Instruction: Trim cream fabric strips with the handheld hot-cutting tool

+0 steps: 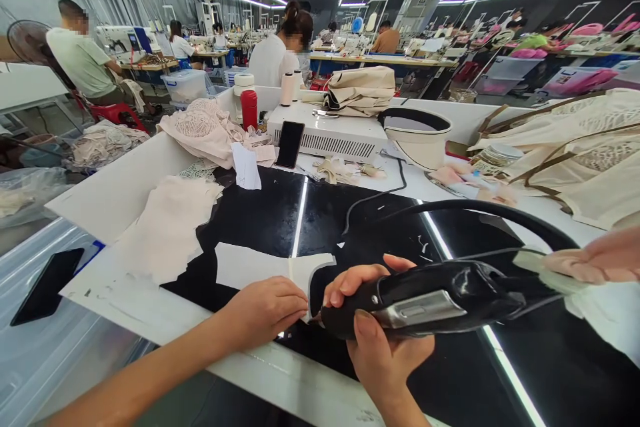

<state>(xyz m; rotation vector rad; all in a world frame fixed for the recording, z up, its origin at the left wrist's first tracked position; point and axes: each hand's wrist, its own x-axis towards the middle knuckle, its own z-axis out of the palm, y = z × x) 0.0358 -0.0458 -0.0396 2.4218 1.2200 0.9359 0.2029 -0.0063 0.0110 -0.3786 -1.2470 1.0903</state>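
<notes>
My right hand (383, 347) is wrapped round a black corded hand tool (445, 297) with a silver metal plate on its side. The tool's narrow tip points left, close to my left fingertips and the edge of a pale fabric piece (245, 267). My left hand (273, 307) has its fingers pressed together on the right end of that piece, which lies flat on a glossy black board (265, 213) and has a seam down its middle. My fingers hide the exact contact at the tip.
At right, another person's hand (600, 257) holds pale cloth by the tool's cord (500, 208). Fabric pieces (173, 220) are stacked at left. Behind stand a phone (290, 145), a red bottle (249, 110), a white box (325, 130) and a round container (417, 140). Several people sit at sewing tables.
</notes>
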